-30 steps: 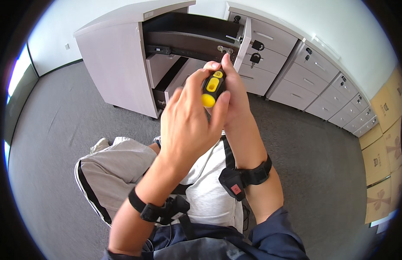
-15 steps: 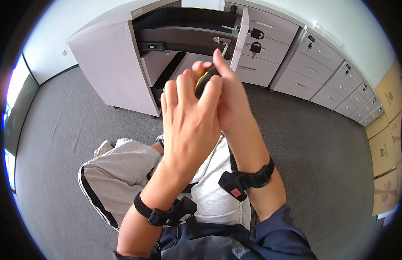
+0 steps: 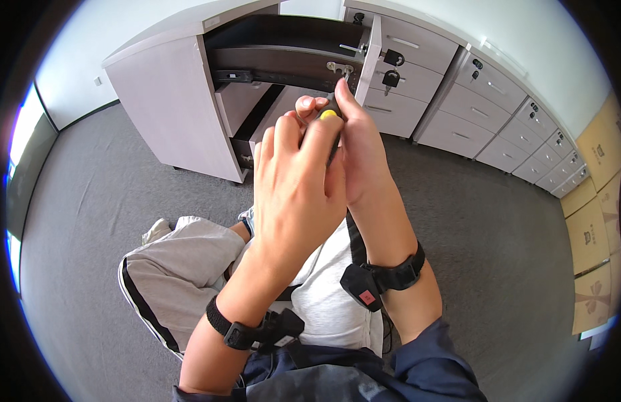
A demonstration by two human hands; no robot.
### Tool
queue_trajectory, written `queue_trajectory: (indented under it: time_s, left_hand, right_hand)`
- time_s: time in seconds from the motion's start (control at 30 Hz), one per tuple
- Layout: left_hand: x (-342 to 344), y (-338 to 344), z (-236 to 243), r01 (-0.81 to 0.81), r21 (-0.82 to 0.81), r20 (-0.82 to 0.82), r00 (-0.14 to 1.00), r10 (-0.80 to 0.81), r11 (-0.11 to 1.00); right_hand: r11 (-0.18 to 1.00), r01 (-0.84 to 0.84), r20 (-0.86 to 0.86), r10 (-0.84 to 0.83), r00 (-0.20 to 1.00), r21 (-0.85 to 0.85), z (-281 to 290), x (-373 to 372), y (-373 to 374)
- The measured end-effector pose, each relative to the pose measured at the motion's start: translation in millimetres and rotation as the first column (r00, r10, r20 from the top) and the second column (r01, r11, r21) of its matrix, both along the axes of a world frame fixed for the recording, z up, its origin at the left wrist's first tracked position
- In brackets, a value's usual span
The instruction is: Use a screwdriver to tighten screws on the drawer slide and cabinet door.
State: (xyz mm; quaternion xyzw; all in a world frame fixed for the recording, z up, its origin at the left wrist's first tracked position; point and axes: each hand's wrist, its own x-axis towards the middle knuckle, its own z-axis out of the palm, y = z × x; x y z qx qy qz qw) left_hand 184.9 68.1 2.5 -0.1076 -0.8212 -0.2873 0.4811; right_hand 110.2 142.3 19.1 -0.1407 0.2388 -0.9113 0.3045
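Note:
My left hand wraps over a black-and-yellow hand tool, its fingers curled and hiding much of it. My right hand cups the same tool from the right, thumb raised along it. Just beyond my thumb is a silver metal fitting on the dark inner panel of an open pale cabinet. Whether the tool touches the fitting I cannot tell. A narrow door stands out at the cabinet's right, with a small silver latch.
A row of drawer units with keys in their locks runs along the back right. Cardboard boxes are stacked at the right edge. My crossed legs rest on the grey carpet below my hands.
The tool has turned in my hands: its yellow-marked side was exposed, then largely covered, and now a yellow spot shows again. My left fingers moved up over it.

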Motion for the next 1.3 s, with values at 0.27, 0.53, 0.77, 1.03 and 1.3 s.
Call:
queue_trajectory:
  time_s: [0.27, 0.53, 0.77, 1.03, 1.3]
  left_hand:
    - [13, -1, 11, 0.04, -0.064, 0.093, 0.995, -0.034, 0.997]
    - [17, -2, 10, -0.088, -0.149, 0.121, 0.987, 0.106, 0.985]
    - [19, -13, 21, 0.069, 0.032, 0.305, 0.949, -0.075, 0.997]
    - [8, -1, 26, -0.075, -0.207, 0.039, 0.996, 0.085, 0.976]
    - [8, -2, 15, -0.056, -0.097, 0.048, 0.997, 0.061, 0.994]
  right_hand:
    - [0.996, -0.09, -0.032, 0.091, 0.995, 0.012, -1, -6, 4]
    - [0.999, 0.024, -0.092, -0.021, 0.996, 0.033, -1, 1, -3]
    - [0.991, 0.019, -0.119, -0.004, 0.993, 0.13, 4, 1, -2]
    - [0.994, 0.023, -0.092, -0.014, 0.996, 0.106, 8, 4, 4]
    - [0.988, -0.014, -0.084, 0.028, 0.996, 0.157, 0, -3, 5]
